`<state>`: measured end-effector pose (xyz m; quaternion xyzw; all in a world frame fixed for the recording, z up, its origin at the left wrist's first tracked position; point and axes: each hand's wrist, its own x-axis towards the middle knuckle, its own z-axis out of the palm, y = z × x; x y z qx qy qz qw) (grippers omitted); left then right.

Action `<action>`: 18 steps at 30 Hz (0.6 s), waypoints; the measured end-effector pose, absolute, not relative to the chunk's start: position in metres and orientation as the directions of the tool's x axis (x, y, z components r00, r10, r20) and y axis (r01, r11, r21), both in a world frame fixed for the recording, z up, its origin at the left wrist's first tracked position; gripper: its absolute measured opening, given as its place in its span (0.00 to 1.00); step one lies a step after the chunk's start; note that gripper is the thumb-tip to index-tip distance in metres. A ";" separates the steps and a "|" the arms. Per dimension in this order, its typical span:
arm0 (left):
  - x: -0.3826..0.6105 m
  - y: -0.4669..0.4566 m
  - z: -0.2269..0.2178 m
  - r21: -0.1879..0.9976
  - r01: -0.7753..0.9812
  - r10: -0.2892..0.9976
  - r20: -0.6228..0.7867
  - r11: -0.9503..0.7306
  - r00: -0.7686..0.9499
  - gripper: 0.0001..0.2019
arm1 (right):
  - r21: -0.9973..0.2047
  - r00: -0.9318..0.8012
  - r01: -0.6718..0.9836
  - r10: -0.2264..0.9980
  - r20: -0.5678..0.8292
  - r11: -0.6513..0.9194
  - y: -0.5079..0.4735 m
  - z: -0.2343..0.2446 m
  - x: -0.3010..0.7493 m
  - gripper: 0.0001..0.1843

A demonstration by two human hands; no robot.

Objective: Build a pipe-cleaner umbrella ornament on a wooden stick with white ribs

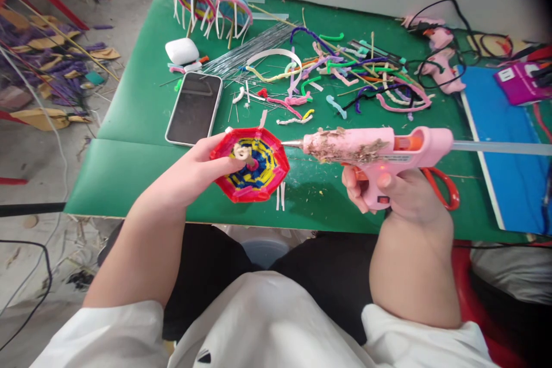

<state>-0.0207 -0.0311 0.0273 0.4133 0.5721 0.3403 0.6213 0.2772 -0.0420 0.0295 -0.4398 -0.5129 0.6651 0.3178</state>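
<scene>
My left hand (199, 169) grips a small octagonal pipe-cleaner umbrella (271, 169), with rings of red, pink, yellow and blue. Its underside and central stick face me, and the thumb presses near the stick. A pale strip stands up from its far edge. In my right hand (403, 195) is a pink hot glue gun (353, 146), wrapped round the handle by the fingers. Brown residue coats its barrel, and a clear glue stick (500, 148) sticks out of the back. The metal nozzle points left at the umbrella's right rim; whether they touch I cannot tell.
On the green table (125, 167) lie a phone (195, 108), a white case (181, 51), wires (254, 49) and scattered pipe-cleaner pieces (336, 69). Two finished-looking umbrellas (192, 0) stand at the back left. Orange-handled scissors (451, 190) and a blue board (495, 144) are at right.
</scene>
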 end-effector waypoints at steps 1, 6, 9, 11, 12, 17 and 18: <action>-0.021 -0.031 0.027 0.902 0.053 0.895 -0.431 0.428 0.116 0.20 | -0.961 -0.407 0.028 0.875 -0.262 -0.275 -0.042 0.029 0.277 0.21; -0.023 -0.032 0.025 0.905 0.050 0.895 -0.425 0.422 0.134 0.19 | -0.961 -0.422 0.023 0.869 -0.258 -0.274 -0.042 0.030 0.277 0.21; -0.022 -0.032 0.025 0.908 0.036 0.896 -0.418 0.418 0.147 0.18 | -0.959 -0.426 0.016 0.866 -0.261 -0.281 -0.042 0.031 0.277 0.20; -0.021 -0.031 0.026 0.910 0.028 0.898 -0.412 0.413 0.155 0.17 | -0.959 -0.426 0.015 0.866 -0.261 -0.282 -0.042 0.031 0.277 0.21; -0.021 -0.031 0.026 0.910 0.027 0.898 -0.412 0.413 0.157 0.17 | -0.960 -0.425 0.017 0.867 -0.260 -0.279 -0.042 0.031 0.277 0.21; -0.021 -0.032 0.027 0.910 0.026 0.898 -0.412 0.413 0.155 0.17 | -0.963 -0.421 0.037 0.870 -0.257 -0.266 -0.042 0.031 0.277 0.21; -0.022 -0.032 0.027 0.912 0.024 0.899 -0.408 0.410 0.157 0.17 | -0.963 -0.419 0.040 0.871 -0.257 -0.265 -0.042 0.031 0.277 0.21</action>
